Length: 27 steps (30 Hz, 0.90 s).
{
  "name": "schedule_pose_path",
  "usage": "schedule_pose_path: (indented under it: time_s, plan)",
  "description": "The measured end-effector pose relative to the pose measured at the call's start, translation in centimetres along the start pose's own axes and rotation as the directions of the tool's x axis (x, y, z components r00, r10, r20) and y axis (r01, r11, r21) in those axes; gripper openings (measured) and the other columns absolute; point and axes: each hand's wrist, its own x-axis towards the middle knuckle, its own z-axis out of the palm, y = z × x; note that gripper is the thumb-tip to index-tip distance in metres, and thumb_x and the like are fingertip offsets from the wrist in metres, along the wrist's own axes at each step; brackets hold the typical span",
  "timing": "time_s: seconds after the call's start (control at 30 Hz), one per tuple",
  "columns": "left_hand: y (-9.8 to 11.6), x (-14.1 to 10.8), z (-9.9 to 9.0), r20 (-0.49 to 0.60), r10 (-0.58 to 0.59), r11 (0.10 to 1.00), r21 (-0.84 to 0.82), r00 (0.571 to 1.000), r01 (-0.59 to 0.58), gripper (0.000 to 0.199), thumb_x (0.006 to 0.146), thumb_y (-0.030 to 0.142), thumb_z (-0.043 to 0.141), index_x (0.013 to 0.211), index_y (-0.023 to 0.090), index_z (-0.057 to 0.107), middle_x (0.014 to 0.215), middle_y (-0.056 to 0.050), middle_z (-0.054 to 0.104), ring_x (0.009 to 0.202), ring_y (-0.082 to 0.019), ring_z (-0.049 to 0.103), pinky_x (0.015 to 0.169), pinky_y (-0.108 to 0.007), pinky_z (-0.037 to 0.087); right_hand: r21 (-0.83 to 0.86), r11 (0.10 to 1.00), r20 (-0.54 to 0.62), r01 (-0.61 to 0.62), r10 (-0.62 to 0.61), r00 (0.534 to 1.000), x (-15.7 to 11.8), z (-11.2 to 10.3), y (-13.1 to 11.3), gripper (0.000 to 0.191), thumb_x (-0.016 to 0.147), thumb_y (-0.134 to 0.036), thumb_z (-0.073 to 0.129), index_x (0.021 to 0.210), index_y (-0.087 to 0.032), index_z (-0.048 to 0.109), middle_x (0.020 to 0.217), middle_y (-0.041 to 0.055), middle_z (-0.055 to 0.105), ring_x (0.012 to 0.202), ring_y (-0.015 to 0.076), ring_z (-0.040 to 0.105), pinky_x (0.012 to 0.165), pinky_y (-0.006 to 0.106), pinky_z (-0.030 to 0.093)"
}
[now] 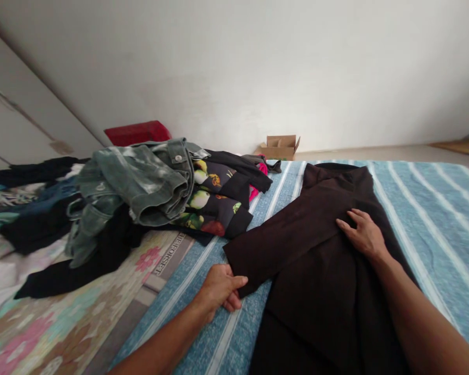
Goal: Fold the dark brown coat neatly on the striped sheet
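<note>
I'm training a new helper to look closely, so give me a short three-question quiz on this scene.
1. Which hand lies open on the dark brown garment?
2. True or false: the cardboard box sits on top of the denim jeans.
3. What does the curled left hand touch? A) the end of the garment's sleeve B) the denim jeans C) the cardboard box

Key: 1. The right hand. 2. False. 3. A.
</note>
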Motion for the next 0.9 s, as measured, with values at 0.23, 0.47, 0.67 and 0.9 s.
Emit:
schedule_pose_path:
  time_s: [0.23, 0.47, 0.67, 0.9]
  plan:
    - [-0.3, 0.3, -1.5, -0.035, 0.024, 0.96, 0.279, 0.999, -0.014, 0.018, 0.077, 0.028, 0.052, 0.067, 0.02, 0.04, 0.041, 0.005, 0.053, 0.032, -0.012, 0.05, 0.033, -0.019, 0.031, -0.026, 1.0, 0.004, 0.003, -0.003, 1.0, 0.1, 0.0, 0.5, 0.053, 0.078, -0.045, 0.051, 0.112, -0.006, 0.061, 0.126, 0.0163, 0.052, 0.113, 0.03, 0.052, 0.096, 0.04, 0.042]
    - [2.5, -0.4, -1.4, -0.066, 0.616, 0.613, 0.667, 0.785, -0.424, 0.004, 0.076, 0.021, 0.055, 0.074, 0.02, 0.052, 0.061, 0.004, 0.057, 0.06, -0.013, 0.058, 0.056, -0.022, 0.04, -0.038, 0.999, -0.007, 0.014, -0.014, 1.0, 0.1, 0.1, 0.7, 0.05, 0.078, -0.044, 0.051, 0.111, -0.007, 0.061, 0.126, 0.0159, 0.053, 0.113, 0.03, 0.052, 0.095, 0.041, 0.043]
    - [1.6, 0.8, 1.3, 0.189, 0.684, 0.311, 0.798, 0.704, -0.516, 0.018, 0.081, 0.012, 0.045, 0.093, 0.019, 0.058, 0.092, -0.005, 0.058, 0.087, -0.018, 0.057, 0.075, -0.027, 0.044, -0.024, 1.0, -0.014, 0.012, -0.013, 1.0, 0.1, 0.3, 0.9, 0.049, 0.079, -0.043, 0.05, 0.111, -0.008, 0.061, 0.125, 0.016, 0.053, 0.111, 0.0302, 0.052, 0.094, 0.041, 0.044]
    - [2.6, 0.7, 1.6, 0.192, 0.652, 0.29, 0.831, 0.734, -0.475, 0.014, 0.085, 0.018, 0.045, 0.093, 0.019, 0.057, 0.09, -0.004, 0.056, 0.084, -0.017, 0.056, 0.075, -0.027, 0.046, 0.001, 1.0, -0.025, 0.028, -0.028, 0.999, 0.2, 0.5, 0.9, 0.049, 0.078, -0.042, 0.05, 0.111, -0.008, 0.061, 0.125, 0.0154, 0.053, 0.112, 0.0299, 0.052, 0.096, 0.041, 0.042]
